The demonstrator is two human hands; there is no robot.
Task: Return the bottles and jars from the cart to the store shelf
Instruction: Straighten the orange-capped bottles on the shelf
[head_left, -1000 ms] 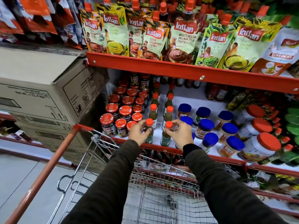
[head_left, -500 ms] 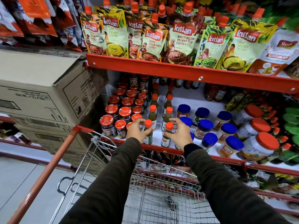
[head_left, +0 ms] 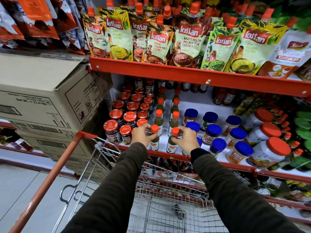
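A grocery shop aisle: red metal shelves crammed with branded chutney pouches at 12 o'clock, rows of jars below, stacked cardboard cartons at 9 o'clock, a wire shopping cart at 6 o'clock

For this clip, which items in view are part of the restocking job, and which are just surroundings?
Part of the job:
left hand, its grip on a green sauce bottle with orange cap
right hand, holding a second orange-capped green bottle
white shelf with red edge
wire shopping cart

Just surroundings:
stacked brown cardboard boxes
green chutney pouches
blue-lidded jars
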